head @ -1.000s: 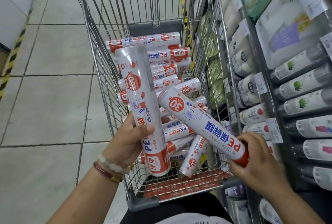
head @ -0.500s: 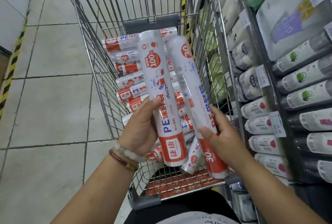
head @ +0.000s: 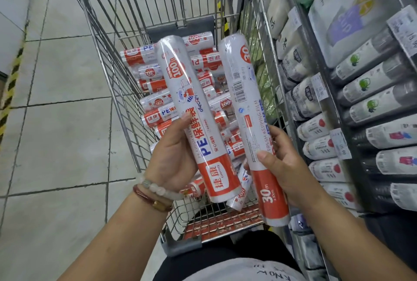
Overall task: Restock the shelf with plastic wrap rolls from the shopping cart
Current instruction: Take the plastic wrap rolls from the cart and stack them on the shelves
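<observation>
My left hand (head: pixel 173 156) grips a white and red plastic wrap roll (head: pixel 191 104) marked 100, held nearly upright above the shopping cart (head: pixel 126 91). My right hand (head: pixel 286 163) holds a second white and red roll (head: pixel 246 104) marked 30 m, upright and beside the first, a small gap between them. Several more rolls (head: pixel 153 84) lie piled in the cart's basket below both hands. The shelf (head: pixel 343 109) stands to the right, its rows filled with rolled products lying end-out.
The cart's right wall (head: pixel 266 39) runs close along the shelf front. Price tags (head: pixel 340 145) hang on the shelf rails. Tiled floor (head: pixel 63 127) lies to the left, with a yellow-black striped strip (head: pixel 13 77) at the far left edge.
My right hand swung its roll from a slanted, crosswise position to upright beside the left roll. Both rolls have risen a little higher above the cart.
</observation>
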